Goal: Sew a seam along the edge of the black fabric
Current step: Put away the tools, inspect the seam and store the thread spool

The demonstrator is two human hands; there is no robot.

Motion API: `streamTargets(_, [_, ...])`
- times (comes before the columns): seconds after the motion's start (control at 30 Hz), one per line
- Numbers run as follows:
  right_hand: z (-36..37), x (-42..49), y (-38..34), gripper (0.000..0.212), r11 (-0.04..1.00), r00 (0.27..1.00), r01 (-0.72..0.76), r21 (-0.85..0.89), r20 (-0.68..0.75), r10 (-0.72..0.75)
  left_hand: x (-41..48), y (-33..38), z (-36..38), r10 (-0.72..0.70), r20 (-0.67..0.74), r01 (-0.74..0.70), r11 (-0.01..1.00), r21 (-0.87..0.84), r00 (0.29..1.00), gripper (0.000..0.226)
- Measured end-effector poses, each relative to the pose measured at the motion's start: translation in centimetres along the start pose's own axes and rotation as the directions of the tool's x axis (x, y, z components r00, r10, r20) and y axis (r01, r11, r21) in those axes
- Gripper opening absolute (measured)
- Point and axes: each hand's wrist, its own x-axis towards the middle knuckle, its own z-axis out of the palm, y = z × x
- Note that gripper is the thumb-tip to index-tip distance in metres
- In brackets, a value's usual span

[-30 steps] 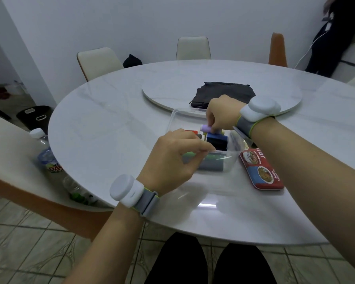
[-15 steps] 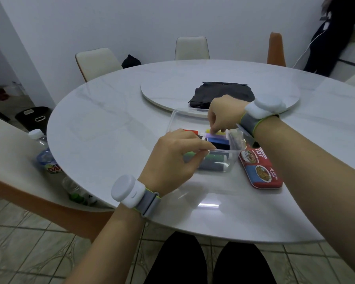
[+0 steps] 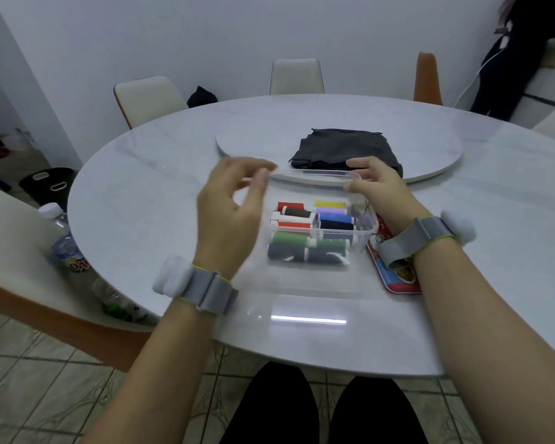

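The folded black fabric lies on the round turntable at the table's middle. In front of it stands a clear plastic box with several coloured thread spools in rows. My left hand hovers blurred just left of the box, fingers loosely curved and apart, with nothing seen in it. My right hand is at the box's far right corner, thumb and fingers pinching its rim, just in front of the fabric.
A red tin lies right of the box, partly under my right wrist. Water bottles stand on a lower surface at the left. Chairs ring the white marble table. A person stands at the far right.
Both hands have come out of the box. The left rose and moved left; the right went to the far right rim. The spools now lie uncovered.
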Motion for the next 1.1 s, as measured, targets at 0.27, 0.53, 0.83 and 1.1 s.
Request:
streamTargets(0.27, [0.5,-0.4,0.0,0.04,0.998,0.999,0.005,0.059,-0.045,-0.002,5.9,-9.9,-1.3,-0.474,0.026,0.318,0.628,0.71,0.88,0.038])
streamTargets(0.53, [0.5,-0.4,-0.1,0.037,0.999,0.999,0.034,0.043,-0.031,-0.033,7.8,-14.2,-1.9,-0.6,0.075,0.17,0.34,0.925,0.796,0.04])
streamTargets(0.83, [0.7,-0.5,-0.2,0.034,0.997,0.998,0.062,0.041,-0.001,-0.062,7.4,-11.8,0.4,-0.256,0.232,0.016,0.704,0.71,0.938,0.007])
streamTargets(1.1, [0.6,-0.6,0.0,0.035,0.996,0.998,0.07,0.05,0.001,-0.07,10.4,-4.9,3.1,-0.495,-0.064,0.327,0.659,-0.678,0.866,0.009])
